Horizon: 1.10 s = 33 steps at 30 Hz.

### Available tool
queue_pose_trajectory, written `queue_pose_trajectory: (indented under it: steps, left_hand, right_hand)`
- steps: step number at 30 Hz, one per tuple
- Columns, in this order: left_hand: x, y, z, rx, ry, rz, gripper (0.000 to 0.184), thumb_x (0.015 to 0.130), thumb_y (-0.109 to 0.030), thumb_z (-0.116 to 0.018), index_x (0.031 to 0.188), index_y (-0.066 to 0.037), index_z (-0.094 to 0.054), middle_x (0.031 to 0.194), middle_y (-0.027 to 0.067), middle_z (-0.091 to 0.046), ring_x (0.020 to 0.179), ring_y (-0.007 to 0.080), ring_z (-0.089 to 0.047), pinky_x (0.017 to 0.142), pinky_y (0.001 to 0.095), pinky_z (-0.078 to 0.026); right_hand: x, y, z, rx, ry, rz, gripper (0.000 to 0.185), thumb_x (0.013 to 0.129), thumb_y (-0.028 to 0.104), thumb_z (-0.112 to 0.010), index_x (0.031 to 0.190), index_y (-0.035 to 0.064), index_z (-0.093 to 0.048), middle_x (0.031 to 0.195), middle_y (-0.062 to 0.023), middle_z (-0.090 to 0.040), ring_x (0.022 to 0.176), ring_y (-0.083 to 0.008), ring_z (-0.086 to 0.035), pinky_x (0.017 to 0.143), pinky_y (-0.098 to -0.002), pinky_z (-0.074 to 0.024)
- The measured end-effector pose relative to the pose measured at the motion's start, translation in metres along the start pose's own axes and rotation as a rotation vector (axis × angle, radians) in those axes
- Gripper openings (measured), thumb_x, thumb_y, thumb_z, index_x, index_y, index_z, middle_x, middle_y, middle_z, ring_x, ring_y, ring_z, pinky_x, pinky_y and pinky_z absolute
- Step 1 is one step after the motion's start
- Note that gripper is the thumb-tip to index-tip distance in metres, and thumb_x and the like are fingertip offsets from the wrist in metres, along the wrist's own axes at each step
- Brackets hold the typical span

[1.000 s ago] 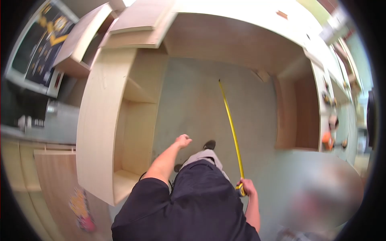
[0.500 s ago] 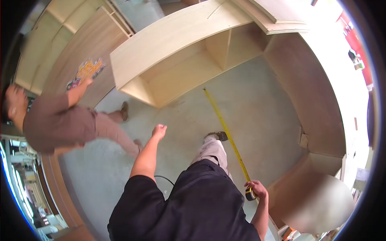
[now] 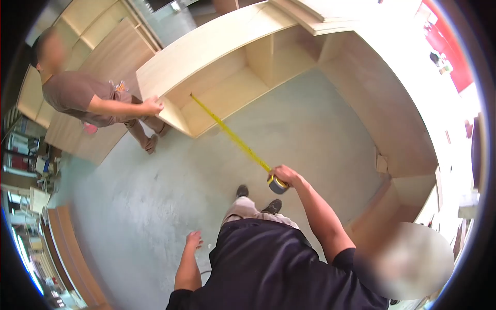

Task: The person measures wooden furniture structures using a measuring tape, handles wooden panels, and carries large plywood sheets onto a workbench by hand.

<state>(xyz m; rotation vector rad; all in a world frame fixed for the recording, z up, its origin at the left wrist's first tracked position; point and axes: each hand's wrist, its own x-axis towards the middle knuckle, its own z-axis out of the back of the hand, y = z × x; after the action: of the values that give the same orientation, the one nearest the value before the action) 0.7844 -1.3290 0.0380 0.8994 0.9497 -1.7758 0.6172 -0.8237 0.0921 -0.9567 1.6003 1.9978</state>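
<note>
My right hand point(image 3: 285, 176) is wrapped around a tape measure point(image 3: 278, 185) with a dark and yellow case, out in front of my body. Its yellow blade point(image 3: 231, 135) is drawn out long, reaching up and left, so that the blade's tip overlaps the open wooden cabinet point(image 3: 227, 70) in view; whether it touches cannot be made out. Low on the left, my left hand point(image 3: 194, 241) hangs beside my body over the grey floor, holding nothing, fingers loosely apart.
A person in a brown shirt point(image 3: 77, 95) stands at the left end of the cabinet, one hand near its corner. Wood panels point(image 3: 111, 51) lean behind them. A long wooden unit point(image 3: 387, 103) curves along the right. A small block point(image 3: 381, 164) lies by it.
My right hand has come forward and up with the tape measure, and the blade now reaches further left, over the cabinet. My left hand has dropped lower. The other person has turned toward the cabinet.
</note>
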Motion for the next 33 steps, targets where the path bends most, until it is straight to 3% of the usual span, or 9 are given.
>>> queue_pose_trajectory:
  steps: [4, 7, 9, 10, 18, 22, 28, 32, 33]
  left_hand:
    - [-0.002, 0.003, 0.026, -0.080, 0.006, -0.040, 0.048, 0.088, -0.039, -0.056, 0.127, -0.014, -0.046, 0.110, 0.0094, -0.056, 0.093, 0.0258, -0.059, 0.077, 0.0456, -0.046]
    - [0.002, 0.000, 0.030, -0.095, 0.002, -0.088, 0.050, 0.088, -0.039, -0.057, 0.129, -0.013, -0.044, 0.111, 0.0092, -0.056, 0.093, 0.0260, -0.059, 0.077, 0.0464, -0.047]
    - [0.005, -0.002, 0.030, -0.122, -0.011, -0.137, 0.044, 0.088, -0.037, -0.058, 0.123, -0.012, -0.049, 0.103, 0.0075, -0.058, 0.083, 0.0234, -0.061, 0.068, 0.0433, -0.048]
    - [0.010, -0.003, 0.032, -0.134, -0.017, -0.161, 0.041, 0.088, -0.036, -0.058, 0.120, -0.011, -0.051, 0.098, 0.0067, -0.059, 0.078, 0.0222, -0.062, 0.063, 0.0418, -0.049]
    - [0.040, -0.032, 0.039, -0.012, 0.042, -0.155, 0.044, 0.087, -0.037, -0.059, 0.122, -0.012, -0.051, 0.098, 0.0076, -0.061, 0.079, 0.0226, -0.063, 0.060, 0.0398, -0.050]
    - [0.062, -0.055, 0.040, 0.071, 0.039, -0.217, 0.044, 0.085, -0.038, -0.061, 0.119, -0.011, -0.054, 0.093, 0.0070, -0.062, 0.074, 0.0208, -0.064, 0.056, 0.0368, -0.049]
    - [0.053, -0.132, 0.023, 0.146, 0.040, -0.375, 0.043, 0.084, -0.039, -0.063, 0.114, -0.010, -0.058, 0.091, 0.0062, -0.064, 0.069, 0.0177, -0.065, 0.053, 0.0311, -0.049]
    - [0.046, -0.161, 0.011, 0.148, 0.037, -0.463, 0.043, 0.084, -0.038, -0.064, 0.114, -0.008, -0.058, 0.095, 0.0075, -0.065, 0.069, 0.0172, -0.064, 0.052, 0.0299, -0.049]
    - [0.044, -0.164, 0.011, 0.149, 0.045, -0.475, 0.044, 0.084, -0.038, -0.065, 0.114, -0.007, -0.058, 0.096, 0.0080, -0.065, 0.069, 0.0172, -0.064, 0.052, 0.0299, -0.049]
  right_hand:
    - [0.007, 0.033, 0.052, 0.409, -0.119, -0.042, 0.019, 0.082, 0.022, -0.056, 0.083, 0.0080, -0.068, 0.070, -0.0057, -0.061, 0.061, -0.0167, -0.060, 0.053, -0.0323, -0.0497]
    - [0.019, 0.042, 0.097, 0.563, -0.221, -0.023, 0.018, 0.084, 0.024, -0.056, 0.082, 0.0072, -0.065, 0.067, -0.0061, -0.060, 0.053, -0.0174, -0.059, 0.048, -0.0321, -0.0492]
    - [0.024, 0.044, 0.117, 0.667, -0.240, -0.046, 0.019, 0.085, 0.025, -0.055, 0.081, 0.0072, -0.061, 0.065, -0.0058, -0.059, 0.052, -0.0188, -0.059, 0.047, -0.0327, -0.0496]
    - [0.011, 0.053, 0.118, 0.645, -0.273, -0.057, 0.019, 0.085, 0.026, -0.055, 0.082, 0.0075, -0.060, 0.064, -0.0057, -0.059, 0.051, -0.0189, -0.058, 0.047, -0.0325, -0.0497]
    - [-0.045, -0.001, 0.085, 0.489, -0.351, -0.139, 0.017, 0.081, 0.021, -0.058, 0.075, 0.0073, -0.065, 0.066, -0.0033, -0.058, 0.052, -0.0149, -0.057, 0.047, -0.0311, -0.0488]
    - [-0.059, -0.009, 0.068, 0.426, -0.263, -0.208, 0.015, 0.078, 0.018, -0.058, 0.076, 0.0067, -0.066, 0.067, -0.0023, -0.058, 0.051, -0.0143, -0.056, 0.047, -0.0304, -0.0474]
    - [-0.049, -0.009, 0.033, 0.214, -0.129, -0.123, 0.019, 0.078, 0.017, -0.055, 0.078, 0.0040, -0.067, 0.071, -0.0041, -0.060, 0.057, -0.0140, -0.057, 0.051, -0.0299, -0.0476]
    - [-0.037, -0.012, 0.007, 0.111, -0.024, -0.062, 0.018, 0.079, 0.016, -0.054, 0.076, 0.0043, -0.068, 0.075, -0.0037, -0.063, 0.066, -0.0135, -0.060, 0.060, -0.0293, -0.0495]
    - [-0.033, -0.014, 0.001, 0.036, 0.024, 0.036, 0.020, 0.079, 0.017, -0.054, 0.078, 0.0051, -0.069, 0.078, -0.0040, -0.064, 0.070, -0.0136, -0.061, 0.064, -0.0291, -0.0501]
